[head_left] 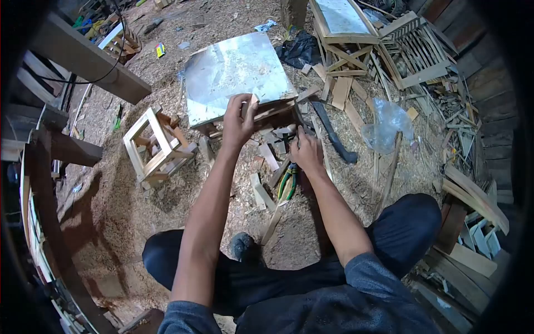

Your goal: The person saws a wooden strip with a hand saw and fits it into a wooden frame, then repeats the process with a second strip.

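My left hand (239, 123) is raised at the near edge of a low table with a worn, shiny sheet top (236, 69). Its thumb and fingers pinch a small pale wood piece (254, 100). My right hand (307, 150) is low beside the table's right front corner, over scattered wood offcuts (269, 157). Its fingers are curled close together, and whatever they hold is hidden. Just below that hand lie pliers with green and yellow handles (287, 182). A dark curved tool or bar (334, 139) rests on the ground to the right.
A small wooden frame (158, 147) stands on the left among wood shavings. Clear plastic (386, 127) and a black bag (300, 49) lie to the right and behind. Slatted wooden pieces (420, 53) and boards crowd the right side. A thick post (89, 61) slants in at upper left.
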Demonstrator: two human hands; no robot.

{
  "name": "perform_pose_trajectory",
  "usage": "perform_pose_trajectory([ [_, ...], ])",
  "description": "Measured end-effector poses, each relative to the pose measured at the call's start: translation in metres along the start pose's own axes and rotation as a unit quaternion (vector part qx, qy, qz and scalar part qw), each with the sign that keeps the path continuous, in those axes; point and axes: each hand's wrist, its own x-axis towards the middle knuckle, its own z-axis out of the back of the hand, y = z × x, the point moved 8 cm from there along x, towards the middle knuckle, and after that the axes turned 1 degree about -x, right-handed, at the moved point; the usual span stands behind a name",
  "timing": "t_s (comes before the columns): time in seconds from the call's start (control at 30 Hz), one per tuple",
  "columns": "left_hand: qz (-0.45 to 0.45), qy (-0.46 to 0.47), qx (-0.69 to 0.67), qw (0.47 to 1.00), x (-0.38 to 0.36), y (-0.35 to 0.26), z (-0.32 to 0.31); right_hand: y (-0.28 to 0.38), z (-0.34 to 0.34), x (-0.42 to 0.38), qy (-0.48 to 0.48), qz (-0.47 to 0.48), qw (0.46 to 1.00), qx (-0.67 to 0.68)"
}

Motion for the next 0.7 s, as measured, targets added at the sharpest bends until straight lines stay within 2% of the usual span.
perform_pose_trajectory([
  [0.07,0.039,-0.013,-0.043,0.998,-0.015,0.014,0.009,0.004,-0.009,-0.007,0.047,-0.012,0.998,-0.031],
  [0.17,0.017,-0.012,-0.034,0.999,-0.028,-0.004,0.021,0.004,-0.008,-0.012,0.034,-0.013,0.999,-0.026],
  [0.2,0.016,-0.004,-0.046,0.999,-0.033,-0.004,0.022,-0.001,-0.01,-0.012,0.056,-0.029,0.998,-0.019],
  [0.3,0.064,0.033,-0.086,0.994,-0.052,0.025,0.011,-0.003,-0.001,-0.023,0.041,-0.036,0.997,-0.049],
  [0.33,0.113,0.045,-0.115,0.986,-0.063,0.036,0.006,0.002,0.008,-0.028,-0.011,-0.002,0.998,-0.057],
  [0.43,0.209,0.082,-0.104,0.969,-0.094,0.05,-0.007,-0.004,0.009,-0.034,-0.01,-0.012,0.999,-0.036],
  [0.47,0.205,0.074,-0.057,0.974,-0.104,0.048,-0.008,-0.005,0.009,-0.036,-0.011,-0.015,0.999,-0.029],
  [0.5,0.233,0.09,-0.142,0.958,-0.117,0.066,-0.025,-0.007,0.007,-0.04,-0.007,-0.016,0.999,-0.028],
  [0.57,0.254,0.113,-0.163,0.947,-0.14,0.075,-0.042,-0.011,0.004,-0.045,-0.001,-0.019,0.999,-0.027],
  [0.6,0.227,0.124,-0.13,0.957,-0.141,0.068,-0.043,-0.012,0.005,-0.049,0.003,-0.03,0.999,-0.028],
  [0.7,0.245,0.131,-0.128,0.952,-0.146,0.06,-0.048,-0.003,0.014,-0.056,-0.033,-0.029,0.995,-0.086],
])
